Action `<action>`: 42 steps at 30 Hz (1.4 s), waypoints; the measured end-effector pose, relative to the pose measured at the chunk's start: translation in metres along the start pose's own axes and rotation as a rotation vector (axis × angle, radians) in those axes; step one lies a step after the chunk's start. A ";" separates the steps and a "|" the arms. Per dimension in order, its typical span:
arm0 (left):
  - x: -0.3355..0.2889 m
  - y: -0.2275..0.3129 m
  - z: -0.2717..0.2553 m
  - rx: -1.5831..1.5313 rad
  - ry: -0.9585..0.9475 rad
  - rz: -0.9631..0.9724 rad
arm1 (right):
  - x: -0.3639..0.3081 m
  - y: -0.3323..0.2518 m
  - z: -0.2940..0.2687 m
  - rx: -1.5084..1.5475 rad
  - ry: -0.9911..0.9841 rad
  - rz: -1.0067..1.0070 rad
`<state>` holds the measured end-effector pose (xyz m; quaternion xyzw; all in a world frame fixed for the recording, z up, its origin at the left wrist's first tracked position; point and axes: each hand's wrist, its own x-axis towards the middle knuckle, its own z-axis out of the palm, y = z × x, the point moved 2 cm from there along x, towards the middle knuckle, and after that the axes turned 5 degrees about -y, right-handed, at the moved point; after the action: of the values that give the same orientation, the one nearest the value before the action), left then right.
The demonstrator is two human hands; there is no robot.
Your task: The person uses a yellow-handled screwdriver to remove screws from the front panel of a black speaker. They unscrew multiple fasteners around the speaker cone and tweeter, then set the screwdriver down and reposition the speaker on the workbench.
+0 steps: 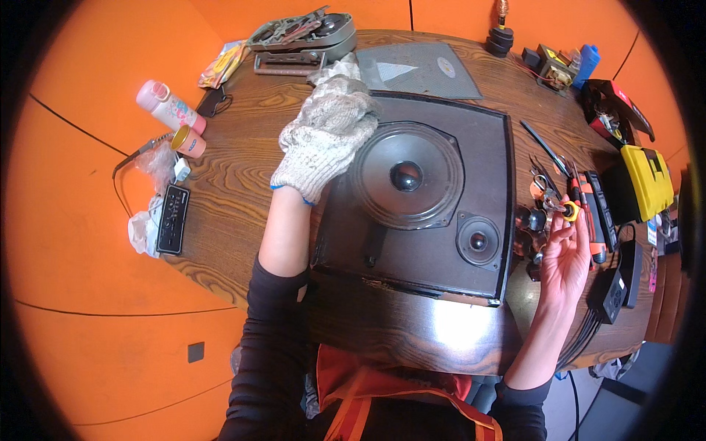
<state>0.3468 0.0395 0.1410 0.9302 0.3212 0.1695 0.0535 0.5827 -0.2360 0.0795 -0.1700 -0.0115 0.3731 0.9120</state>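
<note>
A black speaker cabinet (342,246) lies on the wooden table with its front up, showing a large cone (375,180) and a smaller one (478,241). At its upper left edge is my left hand (327,121), in a knitted white work glove; its fingers are bunched and mostly hidden. A whitish cloth-like piece (342,70) shows just beyond that glove. Bare, my right hand (565,257) is right of the cabinet, thumb and fingers closed around a small yellow-and-black piece (571,212) whose kind is unclear. Red-and-black hand tools (586,209) lie against that hand.
A grey mesh grille (423,70) lies behind the cabinet, beside a metal case of parts (305,44). To the left stand a bottle (165,103), a cup (188,141) and a black device (173,219). A yellow box (647,180) and black adapter (609,294) sit right.
</note>
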 end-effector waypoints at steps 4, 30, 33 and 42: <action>0.000 -0.002 0.005 -0.018 -0.004 -0.048 | 0.001 -0.001 -0.002 0.001 -0.003 0.001; 0.012 0.017 -0.018 0.499 0.073 0.219 | 0.001 0.000 -0.001 -0.034 -0.009 -0.017; 0.015 0.015 -0.018 0.495 0.057 0.282 | 0.001 -0.001 0.000 -0.036 -0.012 -0.026; -0.062 0.054 -0.026 -1.222 0.098 0.121 | -0.019 0.003 0.027 -0.512 -0.195 -0.423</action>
<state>0.3235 -0.0419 0.1590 0.7388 0.1149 0.3684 0.5525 0.5631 -0.2388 0.1064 -0.3507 -0.2269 0.1752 0.8915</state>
